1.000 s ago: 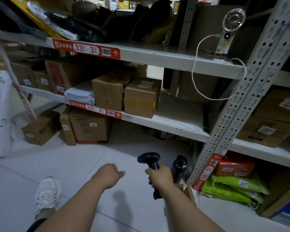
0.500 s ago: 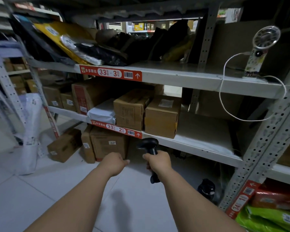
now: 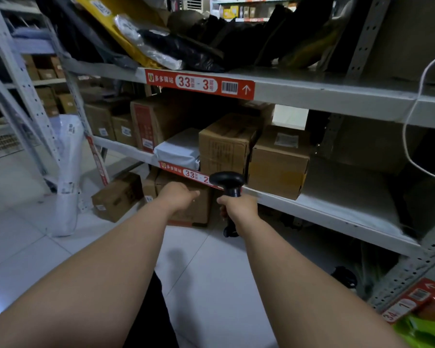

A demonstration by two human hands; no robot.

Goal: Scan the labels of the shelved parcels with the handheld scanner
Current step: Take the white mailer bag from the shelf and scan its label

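Right hand is gripping the one scanner, fingers wrapped round its upright handle, head pointing away at the boxes on the middle shelf. Left hand is hovering beside it, fingers loosely curled, holding nothing.

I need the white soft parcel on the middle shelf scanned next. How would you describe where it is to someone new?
Find the red shelf tag reading 33-3 and drop to the shelf below it. There, a flat white plastic mailer lies at the front edge, between a tall box with a red-printed side and a plain brown carton. It is the only white, soft parcel among cardboard boxes.
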